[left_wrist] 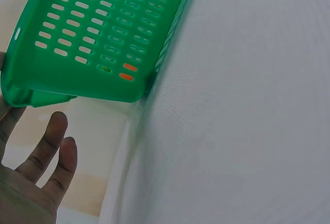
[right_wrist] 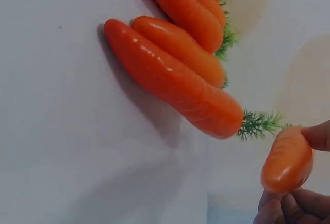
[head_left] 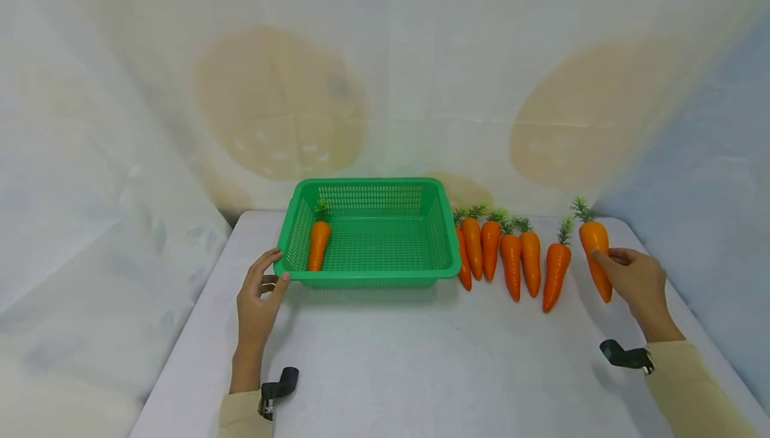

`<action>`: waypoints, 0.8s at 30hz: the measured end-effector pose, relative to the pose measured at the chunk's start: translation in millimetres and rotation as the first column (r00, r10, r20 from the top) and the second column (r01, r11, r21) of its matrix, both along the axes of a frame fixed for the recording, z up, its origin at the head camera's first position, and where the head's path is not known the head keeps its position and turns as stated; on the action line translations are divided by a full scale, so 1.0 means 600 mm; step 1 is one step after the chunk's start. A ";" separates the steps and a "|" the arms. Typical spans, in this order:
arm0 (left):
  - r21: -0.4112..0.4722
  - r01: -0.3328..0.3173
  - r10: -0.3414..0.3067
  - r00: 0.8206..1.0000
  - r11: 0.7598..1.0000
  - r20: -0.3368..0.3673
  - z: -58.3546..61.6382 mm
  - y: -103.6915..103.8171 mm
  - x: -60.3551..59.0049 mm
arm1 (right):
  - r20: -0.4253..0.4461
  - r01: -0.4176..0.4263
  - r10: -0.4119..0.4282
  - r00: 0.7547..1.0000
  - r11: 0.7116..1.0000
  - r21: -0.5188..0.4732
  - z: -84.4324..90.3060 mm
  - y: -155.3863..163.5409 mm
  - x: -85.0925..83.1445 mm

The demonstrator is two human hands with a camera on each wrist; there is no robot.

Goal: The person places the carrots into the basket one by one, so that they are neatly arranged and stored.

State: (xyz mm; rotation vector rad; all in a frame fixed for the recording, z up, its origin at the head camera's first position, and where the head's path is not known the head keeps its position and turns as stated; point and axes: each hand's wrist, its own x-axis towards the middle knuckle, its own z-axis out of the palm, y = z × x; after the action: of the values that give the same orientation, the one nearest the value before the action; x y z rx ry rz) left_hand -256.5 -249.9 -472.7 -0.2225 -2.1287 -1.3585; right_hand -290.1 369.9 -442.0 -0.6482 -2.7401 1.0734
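Right hand (head_left: 637, 282) pinches the end carrot (head_left: 597, 256) right of the basket (head_left: 367, 279), whose corner the left hand (head_left: 257, 301) touches, fingers loose.

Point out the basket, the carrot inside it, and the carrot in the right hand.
basket (head_left: 367, 279) head view, front rim.
carrot in basket (head_left: 317, 245) head view, mid body.
held carrot (head_left: 593, 237) head view, upper body above the fingers.

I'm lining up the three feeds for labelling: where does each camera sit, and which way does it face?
Head: looks forward and down at the table, green basket, row of carrots, both hands and sleeves.
Left wrist: low beside the left hand, facing the basket's slotted wall.
Right wrist: by the right hand, facing the held carrot and the row.
Shared: head and left wrist show the basket.
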 end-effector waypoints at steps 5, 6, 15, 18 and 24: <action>0.001 -0.007 0.007 1.000 1.000 -0.003 0.000 0.000 0.000 | -0.011 0.006 -0.007 1.000 1.000 -0.010 0.009 -0.001 -0.001; 0.003 -0.007 0.007 1.000 1.000 0.000 0.000 0.000 0.000 | -0.020 0.011 -0.011 1.000 1.000 -0.014 0.012 -0.001 -0.001; 0.015 0.008 -0.008 1.000 1.000 0.012 -0.004 -0.002 -0.002 | -0.103 0.066 -0.070 0.992 0.997 -0.041 0.021 0.006 -0.002; 0.016 0.012 -0.012 1.000 1.000 0.012 -0.005 -0.004 -0.003 | -0.110 0.076 -0.080 0.991 0.996 -0.044 0.022 0.008 0.000; 0.023 0.013 -0.013 1.000 1.000 0.013 -0.009 -0.004 -0.005 | -0.079 0.061 -0.066 0.995 0.996 -0.061 0.022 0.009 0.008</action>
State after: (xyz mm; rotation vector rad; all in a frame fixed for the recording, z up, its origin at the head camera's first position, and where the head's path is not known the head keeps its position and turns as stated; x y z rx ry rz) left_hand -259.6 -252.4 -478.2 -0.2189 -2.1249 -1.3952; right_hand -285.3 375.6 -428.7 -0.6790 -2.6104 1.1437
